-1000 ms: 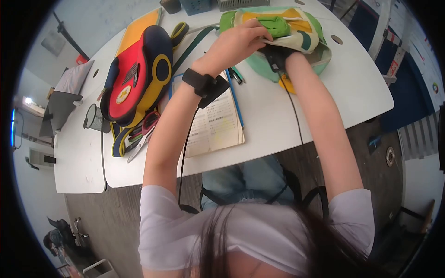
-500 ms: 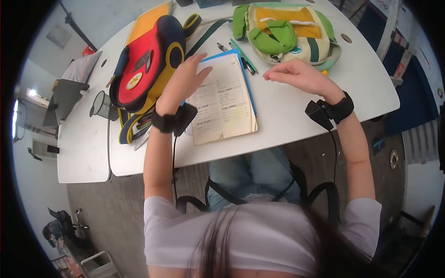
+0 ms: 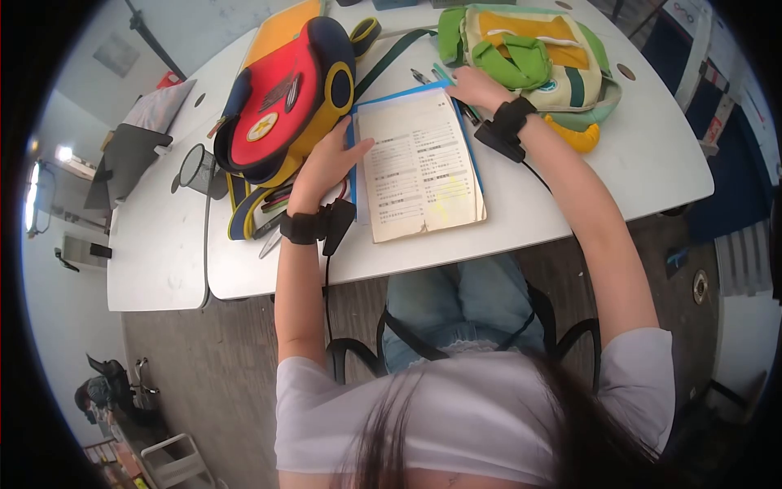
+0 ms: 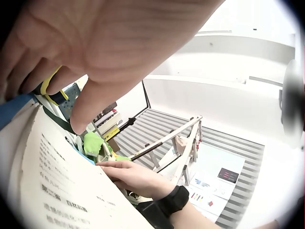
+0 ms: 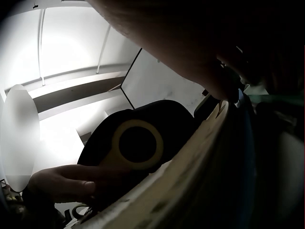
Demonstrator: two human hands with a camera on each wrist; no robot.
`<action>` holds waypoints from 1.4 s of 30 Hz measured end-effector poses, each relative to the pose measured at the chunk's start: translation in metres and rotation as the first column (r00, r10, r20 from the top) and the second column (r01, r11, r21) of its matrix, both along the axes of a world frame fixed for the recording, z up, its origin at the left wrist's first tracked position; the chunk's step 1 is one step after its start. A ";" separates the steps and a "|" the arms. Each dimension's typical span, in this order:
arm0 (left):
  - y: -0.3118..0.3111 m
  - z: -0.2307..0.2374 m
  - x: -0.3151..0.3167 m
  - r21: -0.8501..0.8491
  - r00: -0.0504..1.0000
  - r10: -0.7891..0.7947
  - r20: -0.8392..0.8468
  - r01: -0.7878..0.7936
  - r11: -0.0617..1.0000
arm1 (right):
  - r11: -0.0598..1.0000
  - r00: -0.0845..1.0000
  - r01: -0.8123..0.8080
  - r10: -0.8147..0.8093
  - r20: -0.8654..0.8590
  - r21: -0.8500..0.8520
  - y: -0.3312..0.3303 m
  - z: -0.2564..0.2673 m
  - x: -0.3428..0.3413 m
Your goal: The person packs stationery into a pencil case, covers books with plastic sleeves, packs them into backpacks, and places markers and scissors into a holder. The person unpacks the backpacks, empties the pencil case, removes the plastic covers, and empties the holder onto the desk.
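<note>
An open-faced printed book (image 3: 419, 163) lies on a blue folder (image 3: 476, 167) near the table's front edge. At its left side is my left hand (image 3: 326, 163), fingers extended and thumb over the page margin; in the left wrist view that hand (image 4: 95, 43) hangs above the page (image 4: 62, 191). My right hand (image 3: 481, 88) is at the book's upper right corner, beside the pens (image 3: 466, 112) and a green pencil (image 3: 444, 73). In the right wrist view the right hand (image 5: 190, 52) is dark, close to the book's edge (image 5: 190, 157); its fingertips are hard to make out.
A red and navy bag (image 3: 277, 106) with yellow trim lies left of the book, with scissors and pens below it. A mesh cup (image 3: 195, 167) is farther left. At the back right lies a green and cream backpack (image 3: 562, 65) with a yellow piece (image 3: 574, 134) sticking out.
Both hands have left the green backpack and come to the book. The left hand lowered to its left side; the right hand moved from in front of the backpack to its upper right corner.
</note>
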State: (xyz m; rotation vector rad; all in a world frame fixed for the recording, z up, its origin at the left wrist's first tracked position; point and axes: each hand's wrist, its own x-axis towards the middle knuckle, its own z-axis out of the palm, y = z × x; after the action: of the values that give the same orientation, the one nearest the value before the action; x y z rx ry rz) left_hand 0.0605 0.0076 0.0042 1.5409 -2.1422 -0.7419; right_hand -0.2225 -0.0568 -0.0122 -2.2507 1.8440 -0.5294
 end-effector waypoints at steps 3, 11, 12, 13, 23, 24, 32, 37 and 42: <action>-0.002 -0.002 -0.002 -0.012 1.000 -0.007 -0.018 0.006 1.000 | 0.995 1.000 -0.002 -0.001 0.023 0.099 0.009 0.025 0.006; -0.012 -0.024 0.006 0.027 0.939 -0.045 -0.341 0.057 0.998 | 0.939 0.976 0.216 -0.196 -0.100 0.266 -0.024 0.029 0.036; -0.015 -0.027 0.006 0.021 0.940 -0.059 -0.336 0.070 0.997 | 0.940 0.976 0.214 -0.194 -0.099 0.266 -0.026 0.028 0.039; -0.014 -0.024 0.005 0.015 0.941 -0.074 -0.330 0.083 0.996 | 0.938 0.967 0.244 -0.218 -0.130 0.245 -0.031 0.026 0.042; -0.016 -0.025 -0.019 -0.192 0.967 -0.063 -0.248 0.015 0.981 | 0.914 0.966 0.188 -0.107 -0.234 0.360 -0.052 0.031 0.042; -0.015 -0.022 -0.021 0.015 0.936 0.002 -0.352 0.003 1.000 | 0.932 0.932 0.126 0.007 -0.363 0.340 -0.053 0.029 0.042; -0.007 -0.021 -0.025 0.307 0.742 0.071 -0.667 0.188 0.933 | 0.991 0.986 0.045 -0.024 -0.166 0.122 -0.065 0.006 0.019; -0.004 -0.021 -0.032 0.378 0.595 0.224 -0.771 0.145 0.914 | 0.920 0.973 0.172 -0.102 0.209 -0.353 -0.076 0.004 0.006; 0.003 -0.013 -0.032 0.373 0.558 0.221 -0.800 0.174 0.912 | 0.709 0.711 0.493 0.005 0.703 -0.503 -0.062 0.046 0.002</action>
State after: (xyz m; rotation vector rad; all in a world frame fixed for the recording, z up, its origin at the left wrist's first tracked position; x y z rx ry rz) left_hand 0.0283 0.0107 -0.0088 1.0029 -1.2542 -1.6161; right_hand -0.2206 -0.1187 0.0339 -1.6564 1.7030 -2.0430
